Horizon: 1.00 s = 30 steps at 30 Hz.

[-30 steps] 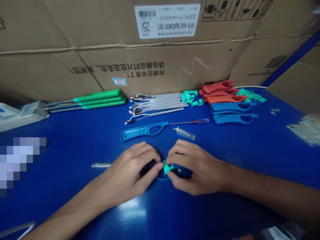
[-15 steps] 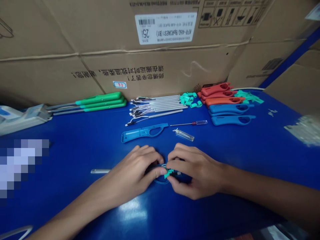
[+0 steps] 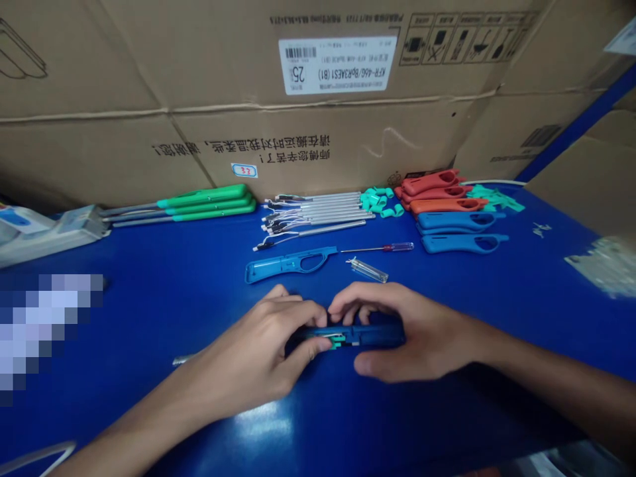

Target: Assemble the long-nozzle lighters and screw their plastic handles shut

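Note:
My left hand [image 3: 283,338] is closed on a blue lighter shell half [image 3: 377,334], its thumb against the small green trigger [image 3: 338,341]. A thin white wire shows beside the trigger. From under my left wrist the tip of a silver lighter tube [image 3: 183,360] sticks out; the rest is hidden. My right hand [image 3: 422,338] surrounds the shell's right end, thumb and fingers spread apart; whether its palm touches the shell is unclear. Beyond my hands lie another blue shell half [image 3: 285,265] and a clear fuel tank [image 3: 368,269].
A screwdriver [image 3: 397,247] lies behind the tank. Along the cardboard wall [image 3: 223,66] are green lighters [image 3: 213,202], silver tubes with wires [image 3: 328,211], green caps [image 3: 380,201], red shells [image 3: 430,182], blue shells [image 3: 460,243] and green triggers [image 3: 497,197]. Clear tanks [image 3: 606,265] are piled at right.
My right hand has let go of the trigger area and spread around the shell's right end. The shell is tipped up, and the tube's tip sits lower and further left. The view has shifted slightly.

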Available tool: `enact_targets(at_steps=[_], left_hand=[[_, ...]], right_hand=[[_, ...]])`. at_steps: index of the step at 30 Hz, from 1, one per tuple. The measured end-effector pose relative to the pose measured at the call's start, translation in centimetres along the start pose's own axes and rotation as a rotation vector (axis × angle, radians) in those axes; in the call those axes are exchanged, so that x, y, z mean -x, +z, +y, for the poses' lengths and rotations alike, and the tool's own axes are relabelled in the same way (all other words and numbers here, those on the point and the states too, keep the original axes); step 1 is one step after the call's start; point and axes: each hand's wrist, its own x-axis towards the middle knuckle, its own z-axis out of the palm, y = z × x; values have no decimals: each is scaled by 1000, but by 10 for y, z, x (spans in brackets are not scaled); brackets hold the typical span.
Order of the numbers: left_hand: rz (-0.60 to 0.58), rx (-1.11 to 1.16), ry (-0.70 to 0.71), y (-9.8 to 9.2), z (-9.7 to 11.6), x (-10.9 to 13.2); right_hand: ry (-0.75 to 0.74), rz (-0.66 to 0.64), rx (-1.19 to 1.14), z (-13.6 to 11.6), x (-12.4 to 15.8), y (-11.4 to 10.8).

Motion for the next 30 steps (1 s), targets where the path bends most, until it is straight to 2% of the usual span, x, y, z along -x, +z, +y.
enact_targets(at_steps=[3, 7, 12, 21, 25, 30], left_hand=[[65, -53, 113, 0, -1, 0], [134, -54, 192, 1, -4, 1], [166, -47, 222, 3, -10, 2], [152, -54, 207, 3, -5, 3], [166, -179, 83, 9, -2, 4], [150, -29, 45, 15, -4, 5]], right_hand=[[211, -122, -438, 2, -4, -8], [263, -158, -606, 8, -6, -7], [276, -215, -844, 10, -5, 1], [298, -259, -1025, 13, -8, 5], [320, -276, -990, 17, -7, 2], [381, -266, -991, 18, -5, 1]])
